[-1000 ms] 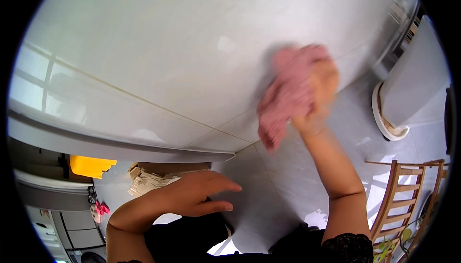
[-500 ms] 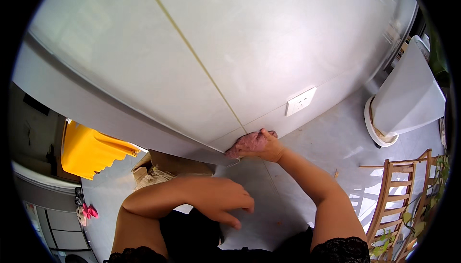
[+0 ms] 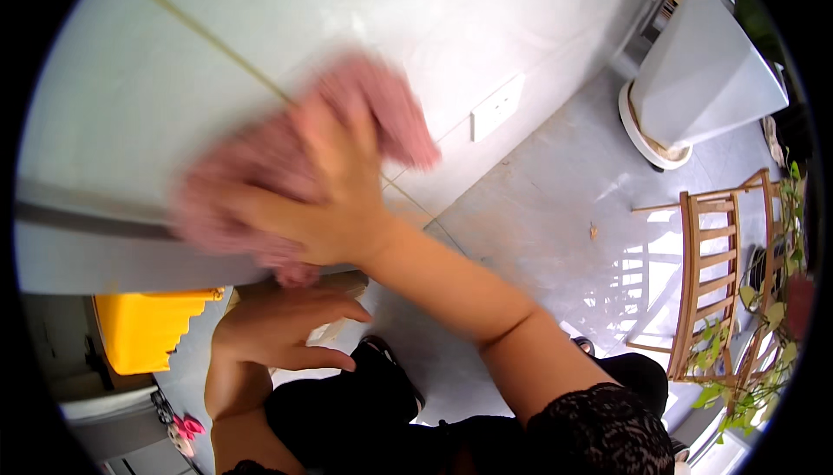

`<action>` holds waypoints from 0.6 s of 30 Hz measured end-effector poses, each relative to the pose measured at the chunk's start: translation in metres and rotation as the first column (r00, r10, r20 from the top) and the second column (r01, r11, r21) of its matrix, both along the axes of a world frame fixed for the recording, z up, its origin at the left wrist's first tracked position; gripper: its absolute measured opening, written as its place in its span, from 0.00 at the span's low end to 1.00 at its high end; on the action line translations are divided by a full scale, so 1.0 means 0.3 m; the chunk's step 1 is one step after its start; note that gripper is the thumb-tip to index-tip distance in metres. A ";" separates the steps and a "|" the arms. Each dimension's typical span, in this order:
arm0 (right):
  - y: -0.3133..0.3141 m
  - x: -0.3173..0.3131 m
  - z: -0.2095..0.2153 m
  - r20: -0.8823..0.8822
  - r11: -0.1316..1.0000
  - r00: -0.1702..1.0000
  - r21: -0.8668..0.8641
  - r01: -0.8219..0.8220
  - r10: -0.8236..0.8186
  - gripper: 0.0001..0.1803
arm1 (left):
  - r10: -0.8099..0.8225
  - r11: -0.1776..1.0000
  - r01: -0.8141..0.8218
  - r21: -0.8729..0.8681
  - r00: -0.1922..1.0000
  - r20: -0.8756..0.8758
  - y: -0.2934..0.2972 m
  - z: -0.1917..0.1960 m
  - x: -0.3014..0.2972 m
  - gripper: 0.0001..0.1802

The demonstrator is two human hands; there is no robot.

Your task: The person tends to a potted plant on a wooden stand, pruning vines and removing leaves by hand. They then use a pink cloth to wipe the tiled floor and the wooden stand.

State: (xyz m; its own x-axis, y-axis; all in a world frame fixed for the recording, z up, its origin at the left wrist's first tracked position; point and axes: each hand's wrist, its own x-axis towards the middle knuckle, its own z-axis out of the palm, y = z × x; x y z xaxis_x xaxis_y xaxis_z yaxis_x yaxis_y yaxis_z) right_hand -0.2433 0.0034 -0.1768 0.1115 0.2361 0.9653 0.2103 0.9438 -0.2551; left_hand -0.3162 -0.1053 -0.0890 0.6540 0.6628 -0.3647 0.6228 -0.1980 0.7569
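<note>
Surface: glossy white wall [image 3: 416, 32] is standing ahead of wearer, w/ tan seam [image 3: 213, 41] running diagonally across view; grey edge strip [image 3: 104, 258] is bordering it at L. White socket plate [image 3: 497, 108] is sitting low on wall, R of cloth; any markings are appearing too small to read.

Grip: R hand [image 3: 334, 193] is holding pink cloth [image 3: 269, 150] against wall, over seam, fingers spread across it; cloth is showing bunched, edges blurred. L hand [image 3: 278, 327] is hanging below cloth, open & empty, thumb apart from fingers.

Room: grey tiled floor [image 3: 547, 189] is meeting wall base & catching bright reflections at R. Tall white planter [image 3: 694, 76] is standing in round saucer [image 3: 633, 132], upper R. Slatted wooden frame [image 3: 713, 258] is standing nr R edge, w/ green leaves [image 3: 772, 358] trailing beside it. Yellow item [image 3: 143, 327] w/ wavy edge is showing lower L; pink footwear [image 3: 187, 427] is lying below it.
</note>
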 end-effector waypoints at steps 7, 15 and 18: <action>0.163 0.096 -0.852 -0.535 0.484 0.614 -0.833 -0.267 -0.581 0.27 | 0.158 0.955 -0.153 0.255 0.987 0.002 0.041 -0.069 0.060 0.26; 0.600 0.443 -0.719 -0.557 0.489 0.746 -0.797 -0.355 -0.366 0.28 | 0.086 0.968 -0.073 0.241 0.995 -0.047 0.058 -0.126 0.057 0.27; 0.304 0.217 -0.734 -0.486 0.522 0.795 -0.813 -0.260 -0.362 0.27 | 0.055 0.949 -0.035 0.313 0.997 -0.055 0.114 -0.141 0.123 0.26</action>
